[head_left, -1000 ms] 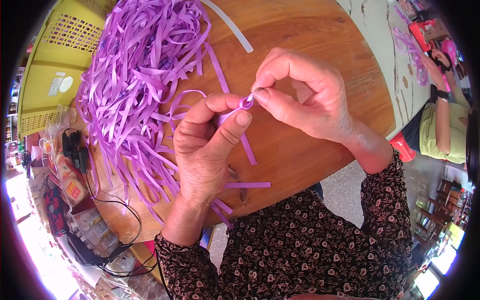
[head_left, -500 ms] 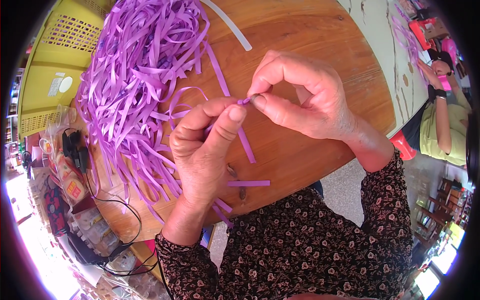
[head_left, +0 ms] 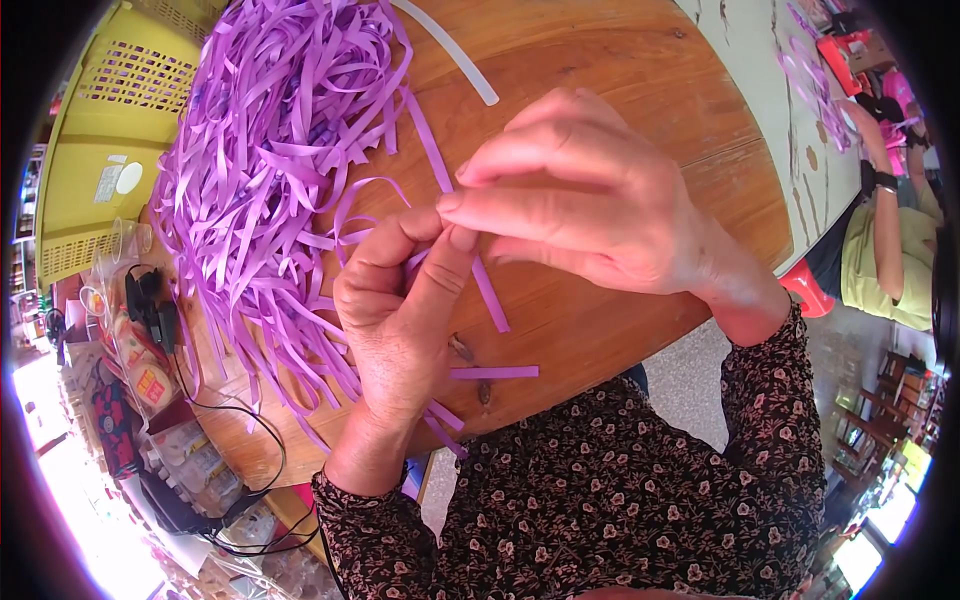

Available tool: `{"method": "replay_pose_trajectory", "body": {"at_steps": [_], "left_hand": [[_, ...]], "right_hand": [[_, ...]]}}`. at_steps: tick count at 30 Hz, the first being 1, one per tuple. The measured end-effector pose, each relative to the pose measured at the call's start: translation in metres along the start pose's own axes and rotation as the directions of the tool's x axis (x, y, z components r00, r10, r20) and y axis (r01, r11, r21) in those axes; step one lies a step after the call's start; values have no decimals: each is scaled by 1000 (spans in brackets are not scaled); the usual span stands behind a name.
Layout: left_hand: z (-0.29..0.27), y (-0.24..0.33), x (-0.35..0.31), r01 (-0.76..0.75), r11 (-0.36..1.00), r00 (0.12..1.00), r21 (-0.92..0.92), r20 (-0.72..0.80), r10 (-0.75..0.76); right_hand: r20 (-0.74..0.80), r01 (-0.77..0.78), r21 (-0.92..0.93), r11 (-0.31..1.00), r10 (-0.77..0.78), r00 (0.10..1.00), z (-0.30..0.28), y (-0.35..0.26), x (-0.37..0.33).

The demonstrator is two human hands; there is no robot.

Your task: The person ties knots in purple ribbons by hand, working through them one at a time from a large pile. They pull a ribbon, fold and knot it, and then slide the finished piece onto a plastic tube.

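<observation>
Far left: yellow perforated plastic crate (head_left: 130, 140). Beside it, tangled heap of glossy purple ribbons (head_left: 265, 160) on brown wooden table (head_left: 640, 110). Right of heap, left hand (head_left: 395, 320), thumb and forefinger pinching narrow purple ribbon strip (head_left: 413, 263), mostly hidden. Right hand (head_left: 590, 205): fingertips at left thumb tip; cannot tell whether gripping.

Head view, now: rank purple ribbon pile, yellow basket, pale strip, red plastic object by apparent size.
1. Purple ribbon pile
2. Yellow basket
Pale strip and red plastic object look alike; unranked.
</observation>
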State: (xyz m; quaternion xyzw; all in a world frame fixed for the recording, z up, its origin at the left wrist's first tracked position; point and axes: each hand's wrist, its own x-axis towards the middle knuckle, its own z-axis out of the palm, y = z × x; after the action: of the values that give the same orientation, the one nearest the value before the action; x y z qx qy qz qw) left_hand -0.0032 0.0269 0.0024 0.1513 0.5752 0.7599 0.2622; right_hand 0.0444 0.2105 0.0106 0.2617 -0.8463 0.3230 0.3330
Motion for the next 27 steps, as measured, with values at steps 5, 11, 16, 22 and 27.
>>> {"method": "replay_pose_trajectory", "body": {"at_steps": [5, 11, 16, 22, 27], "left_hand": [[4, -2, 0, 24, 1000, 1000, 1, 18, -24], [-1, 1, 0, -163, 937, 987, 311, 45, 156], [-2, 1, 0, -186, 918, 982, 351, 28, 189], [-3, 2, -1, -297, 898, 952, 326, 30, 304], [1, 10, -5, -192, 924, 981, 332, 53, 185]], "right_hand": [[85, 10, -118, 993, 0, 996, -2, -1, -8], [66, -16, -131, 991, 24, 998, -1, -3, -8], [34, 21, -134, 991, -17, 999, -2, 3, -7], [35, 80, -104, 991, -77, 996, -6, 7, 1], [66, 82, -131, 988, -74, 995, -14, 2, 8]]}}
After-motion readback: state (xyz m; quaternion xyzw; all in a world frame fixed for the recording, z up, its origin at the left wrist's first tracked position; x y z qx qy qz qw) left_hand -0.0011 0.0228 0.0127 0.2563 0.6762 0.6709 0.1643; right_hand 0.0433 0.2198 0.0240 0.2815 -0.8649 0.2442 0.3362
